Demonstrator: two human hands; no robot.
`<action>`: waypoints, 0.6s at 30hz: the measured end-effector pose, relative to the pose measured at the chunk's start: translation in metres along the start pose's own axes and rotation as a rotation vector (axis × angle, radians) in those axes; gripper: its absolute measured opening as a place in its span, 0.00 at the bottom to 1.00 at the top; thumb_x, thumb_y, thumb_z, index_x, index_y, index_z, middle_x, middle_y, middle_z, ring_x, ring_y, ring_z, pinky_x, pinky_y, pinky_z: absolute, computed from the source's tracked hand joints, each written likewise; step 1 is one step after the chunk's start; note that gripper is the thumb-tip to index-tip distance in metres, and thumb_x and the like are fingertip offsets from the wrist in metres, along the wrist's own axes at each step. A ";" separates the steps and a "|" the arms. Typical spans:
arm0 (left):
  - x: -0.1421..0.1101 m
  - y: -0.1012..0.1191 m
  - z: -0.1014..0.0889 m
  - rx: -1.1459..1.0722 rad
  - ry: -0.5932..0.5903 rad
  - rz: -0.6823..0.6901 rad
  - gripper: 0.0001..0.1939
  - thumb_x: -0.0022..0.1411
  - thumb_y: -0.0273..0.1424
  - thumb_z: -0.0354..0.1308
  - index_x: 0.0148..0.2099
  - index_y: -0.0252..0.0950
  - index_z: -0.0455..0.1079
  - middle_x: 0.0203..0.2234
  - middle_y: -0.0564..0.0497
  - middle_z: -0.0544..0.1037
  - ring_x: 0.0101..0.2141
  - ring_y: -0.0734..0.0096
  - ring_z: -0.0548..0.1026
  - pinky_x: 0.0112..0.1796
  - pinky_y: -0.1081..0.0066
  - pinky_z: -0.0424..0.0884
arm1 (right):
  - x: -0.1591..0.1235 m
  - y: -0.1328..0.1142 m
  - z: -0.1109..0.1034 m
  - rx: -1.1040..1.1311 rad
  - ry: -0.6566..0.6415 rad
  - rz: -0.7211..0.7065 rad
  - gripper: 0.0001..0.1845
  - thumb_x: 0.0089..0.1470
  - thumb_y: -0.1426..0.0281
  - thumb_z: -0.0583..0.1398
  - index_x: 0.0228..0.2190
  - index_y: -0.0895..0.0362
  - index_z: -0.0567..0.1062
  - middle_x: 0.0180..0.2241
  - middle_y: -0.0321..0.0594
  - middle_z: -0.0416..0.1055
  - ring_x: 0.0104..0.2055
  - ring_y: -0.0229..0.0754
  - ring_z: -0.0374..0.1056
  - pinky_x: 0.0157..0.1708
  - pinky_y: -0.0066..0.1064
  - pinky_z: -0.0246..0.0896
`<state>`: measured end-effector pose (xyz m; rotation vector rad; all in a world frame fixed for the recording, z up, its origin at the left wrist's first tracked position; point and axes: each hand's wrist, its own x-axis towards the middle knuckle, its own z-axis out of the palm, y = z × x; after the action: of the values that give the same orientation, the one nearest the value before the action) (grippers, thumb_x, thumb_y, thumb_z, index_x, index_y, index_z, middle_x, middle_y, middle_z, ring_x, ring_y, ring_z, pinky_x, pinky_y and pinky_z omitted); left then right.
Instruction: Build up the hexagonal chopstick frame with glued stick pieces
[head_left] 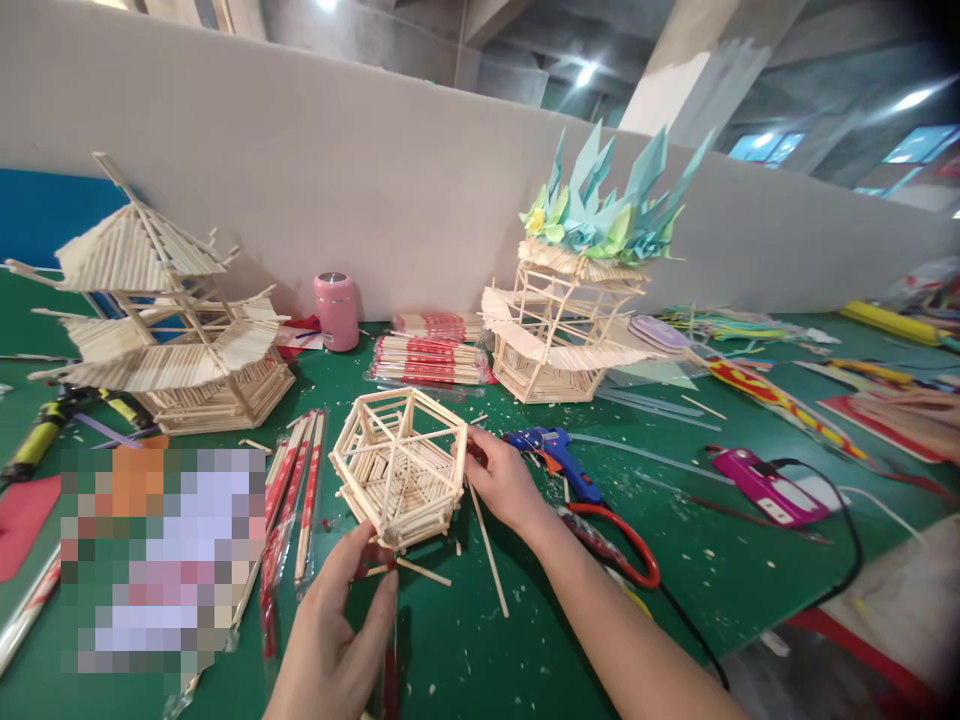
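An octagonal frame of wooden sticks (405, 430), with crossed bars on top and a stick-lined bottom, is between my hands. My right hand (499, 480) has its fingers closed on the frame's right side. At the near lower corner, my left hand (341, 610) curls its fingers against the frame, with the thumb a little apart; some fingertips are hidden. Loose sticks (487, 550) lie just below the frame. A blue glue gun (559, 455) rests beside my right hand.
Two stick pavilions (195, 350) stand behind, the right one topped with blue-green paper leaves (630, 200). Packs of sticks (431, 360), a pink flask (337, 312), red-handled pliers or cutters (645, 550) and a magenta power strip (772, 485) with cables lie around the green table (480, 660).
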<state>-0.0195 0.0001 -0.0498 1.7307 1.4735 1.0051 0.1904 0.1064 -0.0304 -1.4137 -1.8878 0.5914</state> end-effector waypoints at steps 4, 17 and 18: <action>0.003 -0.004 0.003 0.026 0.055 0.015 0.19 0.61 0.37 0.51 0.53 0.37 0.62 0.45 0.43 0.75 0.44 0.62 0.74 0.45 0.63 0.71 | 0.006 -0.002 0.002 0.013 0.007 -0.012 0.13 0.51 0.74 0.54 0.39 0.57 0.74 0.35 0.42 0.76 0.34 0.43 0.71 0.35 0.32 0.65; 0.001 0.000 -0.029 0.351 0.199 0.205 0.12 0.60 0.34 0.52 0.46 0.40 0.66 0.36 0.48 0.72 0.34 0.68 0.74 0.33 0.70 0.73 | -0.035 -0.022 -0.023 -0.126 0.051 0.041 0.05 0.55 0.72 0.54 0.32 0.56 0.70 0.29 0.41 0.71 0.30 0.43 0.68 0.32 0.34 0.62; -0.001 0.000 -0.029 0.418 0.159 0.295 0.10 0.59 0.33 0.53 0.44 0.40 0.67 0.37 0.48 0.72 0.36 0.67 0.73 0.34 0.69 0.73 | -0.046 -0.029 -0.021 -0.127 -0.009 0.023 0.05 0.55 0.73 0.55 0.29 0.55 0.70 0.26 0.38 0.71 0.28 0.41 0.67 0.29 0.32 0.61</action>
<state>-0.0448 -0.0006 -0.0352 2.2619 1.6495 1.0562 0.1952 0.0532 -0.0081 -1.5169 -1.9487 0.4971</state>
